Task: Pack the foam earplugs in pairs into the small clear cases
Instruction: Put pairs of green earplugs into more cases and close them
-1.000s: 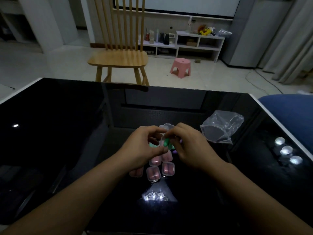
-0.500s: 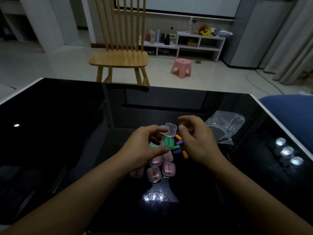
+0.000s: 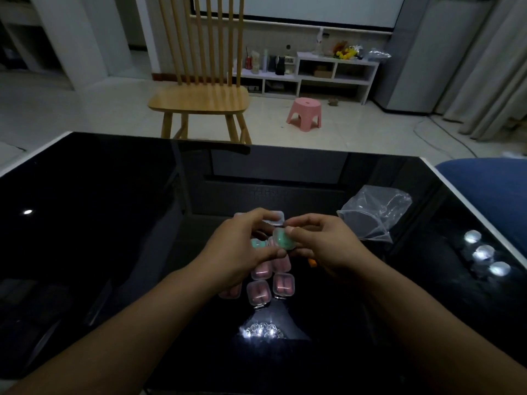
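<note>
Over the middle of the black glass table [image 3: 114,223], my left hand [image 3: 242,246] and my right hand [image 3: 328,246] both pinch a small clear case with green earplugs [image 3: 283,238] inside. Its lid looks down over the plugs. Behind my left fingers lies an empty clear case [image 3: 274,221]. Another case with green plugs [image 3: 258,243] sits under my left hand. Several cases with pink earplugs [image 3: 271,286] lie in a cluster below my hands. One loose orange earplug [image 3: 312,262] peeks out beneath my right hand.
A crumpled clear plastic bag [image 3: 376,215] lies to the right of my hands. Lamp reflections shine on the glass at the near centre and far right. A wooden chair [image 3: 202,98] stands beyond the far edge, and a blue cushion [image 3: 490,189] borders the right side.
My right hand came back from the open lid to the case, and the lid with the green plugs went from raised to down. The loose earplugs are now mostly hidden under my right hand.
</note>
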